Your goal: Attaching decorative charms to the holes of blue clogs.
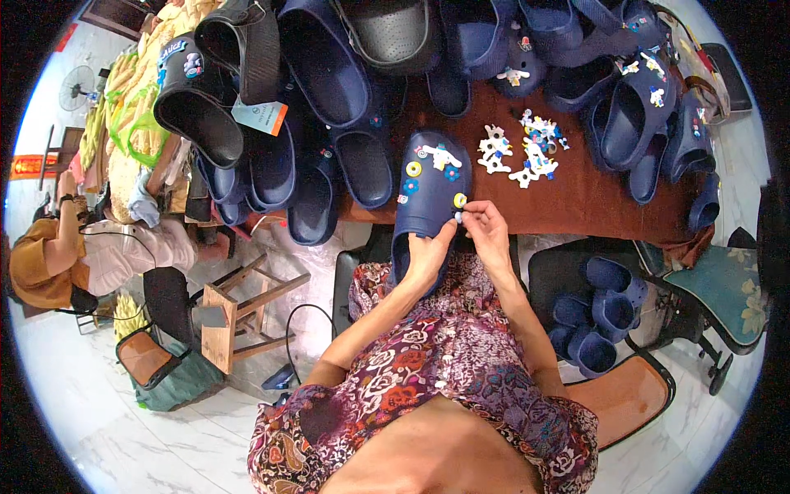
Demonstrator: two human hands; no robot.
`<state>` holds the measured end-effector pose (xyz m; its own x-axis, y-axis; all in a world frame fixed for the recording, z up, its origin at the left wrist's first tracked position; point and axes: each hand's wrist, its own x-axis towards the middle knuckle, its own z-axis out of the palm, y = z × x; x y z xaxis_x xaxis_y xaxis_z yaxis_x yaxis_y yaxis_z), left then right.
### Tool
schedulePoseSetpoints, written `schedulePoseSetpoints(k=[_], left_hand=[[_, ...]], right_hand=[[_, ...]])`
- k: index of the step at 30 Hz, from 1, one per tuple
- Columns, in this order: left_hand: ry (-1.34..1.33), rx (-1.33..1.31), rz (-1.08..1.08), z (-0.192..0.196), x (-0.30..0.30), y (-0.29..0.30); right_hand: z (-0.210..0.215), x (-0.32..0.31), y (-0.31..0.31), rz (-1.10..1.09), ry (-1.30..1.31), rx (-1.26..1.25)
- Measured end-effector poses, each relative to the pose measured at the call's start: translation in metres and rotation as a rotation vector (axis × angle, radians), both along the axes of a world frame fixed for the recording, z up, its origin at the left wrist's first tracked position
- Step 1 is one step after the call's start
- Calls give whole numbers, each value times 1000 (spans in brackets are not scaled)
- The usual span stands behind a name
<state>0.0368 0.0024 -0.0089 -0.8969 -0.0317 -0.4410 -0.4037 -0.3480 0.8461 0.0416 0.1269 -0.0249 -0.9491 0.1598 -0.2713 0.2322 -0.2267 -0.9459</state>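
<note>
A navy blue foam clog (pixel 429 196) lies with its toe pointing away from me, at the table's near edge. Charms dot its upper: a white long-eared figure (pixel 443 156), a yellow ring (pixel 413 169) and small blue flowers. My left hand (pixel 428 255) reaches into the clog's opening and grips it, fingers partly hidden inside. At the clog's right side, my right hand (pixel 489 236) pinches a small pale piece between thumb and finger, right below a yellow and white round charm (pixel 459 200). Loose white, blue and yellow charms (pixel 539 148) form a pile to the right.
Navy and black clogs crowd the brown-covered table (pixel 568 207) at left, back and right. More navy clogs (pixel 594 350) are heaped on a chair at right. A wooden stool (pixel 247 305) stands on the floor at left, and another person (pixel 58 255) sits beyond it.
</note>
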Motion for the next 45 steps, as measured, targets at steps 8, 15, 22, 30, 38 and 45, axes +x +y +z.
schedulePoseSetpoints(k=[8,15,22,30,38,45], left_hand=[[91,-87,19,1,-3,3],[196,-162,89,-32,7,9],[139,-175,74,-18,6,5],[89,-136,129,-5,10,7],[148,-126,78,-20,9,6],[-5,9,111,-5,3,1]], right_hand=[[-5,3,-5,38,106,146],[-7,14,1,107,129,182],[-19,8,-3,79,126,179],[-11,5,-6,8,-76,-86],[-11,13,-14,-62,-151,-247],[5,9,-14,-2,-312,-541]])
